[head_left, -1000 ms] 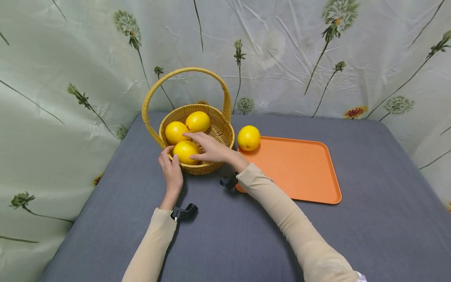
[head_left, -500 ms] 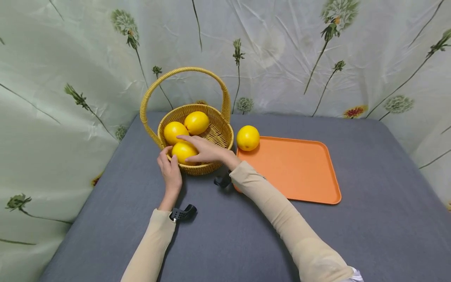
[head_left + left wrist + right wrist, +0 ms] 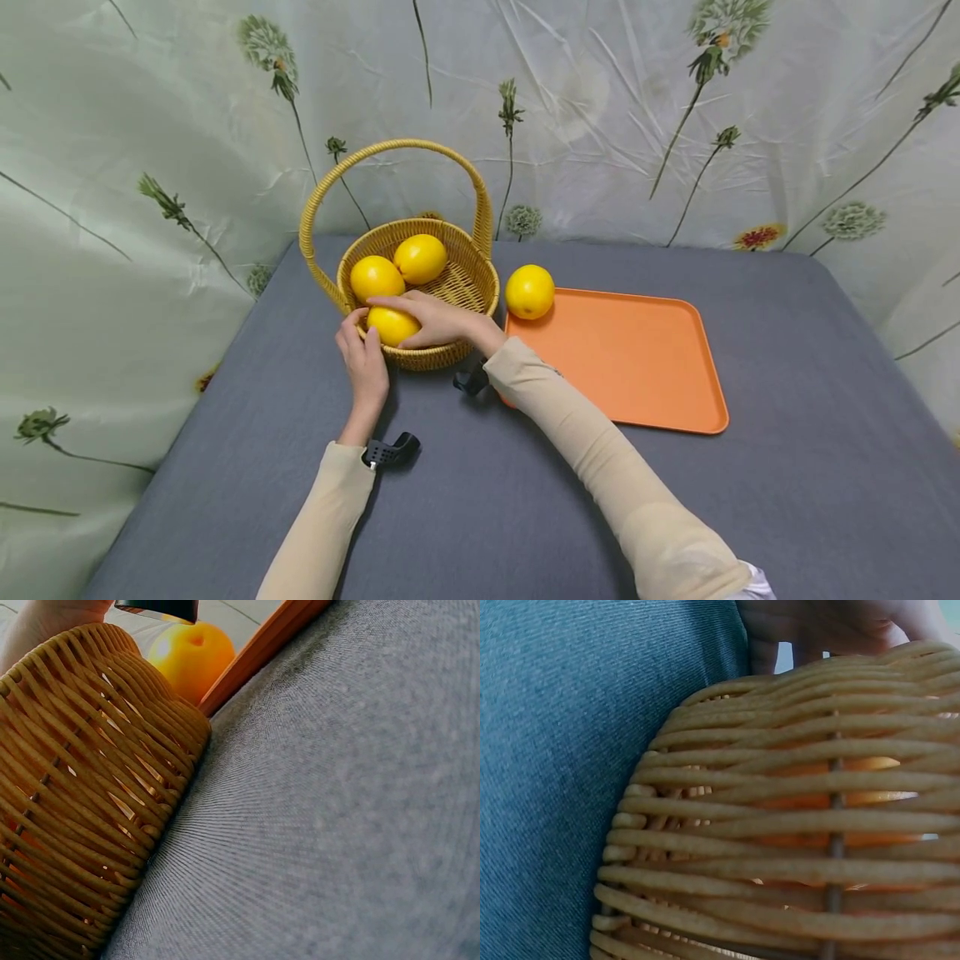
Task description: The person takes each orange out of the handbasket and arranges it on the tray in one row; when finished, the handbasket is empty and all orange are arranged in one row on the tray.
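Observation:
A yellow wicker basket point(image 3: 427, 359) with a tall arched handle stands at the left of the table. Inside it lie three yellow lemons: a back one point(image 3: 421, 259), a left one point(image 3: 377, 279) and a front one point(image 3: 393, 326). My right hand point(image 3: 438, 321) reaches over the basket's right rim and grips the front lemon, fingers across its top and thumb at its near side. My left hand point(image 3: 364, 364) holds the basket's near-left rim. In both wrist views the basket's woven wall point(image 3: 90, 780) hides much of the hands and the lemons.
Right of the basket lies an orange tray point(image 3: 630, 358). Another lemon point(image 3: 530, 292) sits at the tray's back left corner, close to the basket. Grey cloth point(image 3: 465, 500) covers the table, and a flowered curtain point(image 3: 600, 150) hangs behind it.
My right hand has moved slightly left and lower, and its fingers have come down over the front lemon. The left hand stays at the basket rim.

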### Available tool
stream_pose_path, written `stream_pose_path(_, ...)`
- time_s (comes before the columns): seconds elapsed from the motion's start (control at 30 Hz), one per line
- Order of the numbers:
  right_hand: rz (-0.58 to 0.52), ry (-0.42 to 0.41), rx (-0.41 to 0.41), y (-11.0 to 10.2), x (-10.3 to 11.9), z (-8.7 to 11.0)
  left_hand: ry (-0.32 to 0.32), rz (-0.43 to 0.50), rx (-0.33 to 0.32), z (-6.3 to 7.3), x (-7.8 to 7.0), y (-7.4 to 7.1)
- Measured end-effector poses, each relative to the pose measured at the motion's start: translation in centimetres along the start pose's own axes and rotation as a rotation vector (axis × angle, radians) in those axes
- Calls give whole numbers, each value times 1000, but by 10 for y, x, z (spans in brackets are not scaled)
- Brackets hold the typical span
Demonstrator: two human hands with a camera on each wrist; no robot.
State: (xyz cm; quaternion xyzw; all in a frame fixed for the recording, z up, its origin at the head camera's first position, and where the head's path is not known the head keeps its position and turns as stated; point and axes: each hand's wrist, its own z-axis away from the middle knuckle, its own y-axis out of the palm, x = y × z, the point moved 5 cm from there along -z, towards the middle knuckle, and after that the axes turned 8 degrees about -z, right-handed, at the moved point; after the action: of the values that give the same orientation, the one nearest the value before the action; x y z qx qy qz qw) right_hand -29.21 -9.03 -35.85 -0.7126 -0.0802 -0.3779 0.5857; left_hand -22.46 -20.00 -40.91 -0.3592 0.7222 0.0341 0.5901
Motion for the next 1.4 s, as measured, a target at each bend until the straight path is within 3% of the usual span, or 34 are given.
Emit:
stream_pose_path(0.23,-24,37,-2,0,2,2,-8,-12,4,1,1,0)
stream_pose_path(0.4,18,25,-33,-1,3,3,1,-14,4,1,0,0)
stream_pose_path(0.63,72,33,-118,-5,6,6,6,-11,9,-1,-1,-2)
stream_pose_path(1.2,36,45,-284,-15,7,22,-26,-4,25,0,1,0)
stream_pose_path(1.4,8,26,-386,-19,9,31,-10,0,24,0,0,1)
